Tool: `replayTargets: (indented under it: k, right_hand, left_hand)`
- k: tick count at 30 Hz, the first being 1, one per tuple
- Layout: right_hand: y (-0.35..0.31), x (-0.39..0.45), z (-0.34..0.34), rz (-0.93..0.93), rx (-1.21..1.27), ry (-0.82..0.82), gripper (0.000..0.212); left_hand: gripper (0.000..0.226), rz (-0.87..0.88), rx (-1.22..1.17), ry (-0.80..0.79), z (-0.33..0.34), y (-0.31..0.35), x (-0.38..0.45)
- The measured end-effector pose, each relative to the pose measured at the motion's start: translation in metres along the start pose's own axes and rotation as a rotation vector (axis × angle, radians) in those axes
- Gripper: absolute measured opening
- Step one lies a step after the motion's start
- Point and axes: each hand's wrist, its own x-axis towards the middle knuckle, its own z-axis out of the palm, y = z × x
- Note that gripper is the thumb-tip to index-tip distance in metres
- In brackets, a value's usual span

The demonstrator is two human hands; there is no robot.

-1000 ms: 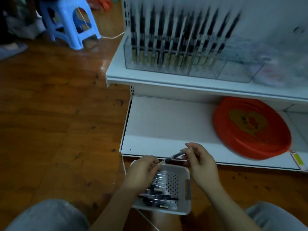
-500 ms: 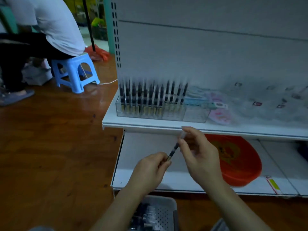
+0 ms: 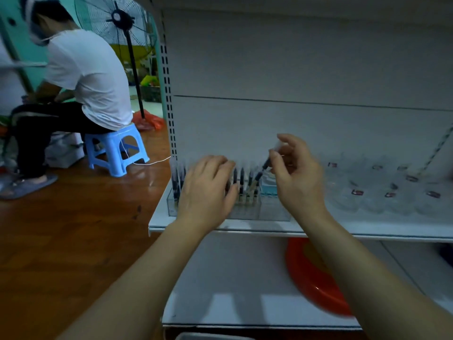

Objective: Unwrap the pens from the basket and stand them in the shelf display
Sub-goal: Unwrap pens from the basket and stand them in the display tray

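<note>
A clear display tray [image 3: 269, 213] sits on the white shelf [image 3: 367, 229] with a row of dark pens [image 3: 242, 182] standing in it. My right hand [image 3: 296, 175] pinches one dark pen [image 3: 260, 174] near its top. That pen is tilted, with its lower end down among the rightmost standing pens. My left hand [image 3: 208, 190] rests with relaxed fingers against the standing pens and hides the middle of the row. Only the rim of the white basket [image 3: 208, 336] shows at the bottom edge.
A red plate [image 3: 313, 285] lies on the lower shelf. Clear packets [image 3: 382, 192] and a teal box [image 3: 268, 188] sit right of the tray. A person sits on a blue stool [image 3: 115, 148] at the left, with a standing fan [image 3: 122, 18] behind on the wooden floor.
Both hands rose from the basket to the shelf. My left hand let go of the pen and moved onto the standing pens. My right hand carried the pen to the tray.
</note>
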Motion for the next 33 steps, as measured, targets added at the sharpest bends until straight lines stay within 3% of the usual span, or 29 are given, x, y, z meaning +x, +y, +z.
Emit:
replayTargets:
  k: [4,6,14,23,27,33]
  right_hand:
    - [0.008,0.007,0.024,-0.07,-0.065,-0.046,0.029]
    - [0.012,0.009,0.033,-0.101,-0.107,-0.078,0.031]
    - [0.024,0.008,0.053,-0.116,-0.228,-0.163,0.031]
    - [0.029,0.001,0.062,-0.184,-0.365,-0.231,0.033]
    - [0.024,0.008,0.064,-0.175,-0.465,-0.34,0.033]
    - [0.023,-0.005,0.065,-0.175,-0.55,-0.392,0.049]
  left_hand:
    - [0.068,0.028,0.201,-0.304,0.0,-0.01,0.009]
    - [0.073,0.025,0.238,-0.377,0.001,-0.012,0.009]
    - [0.059,0.037,0.175,-0.351,-0.002,-0.016,0.012]
    - [0.057,0.025,0.125,-0.352,-0.002,-0.016,0.016]
    - [0.061,0.019,0.112,-0.361,-0.003,-0.018,0.015]
    - [0.058,0.028,0.043,-0.334,-0.002,-0.023,0.016]
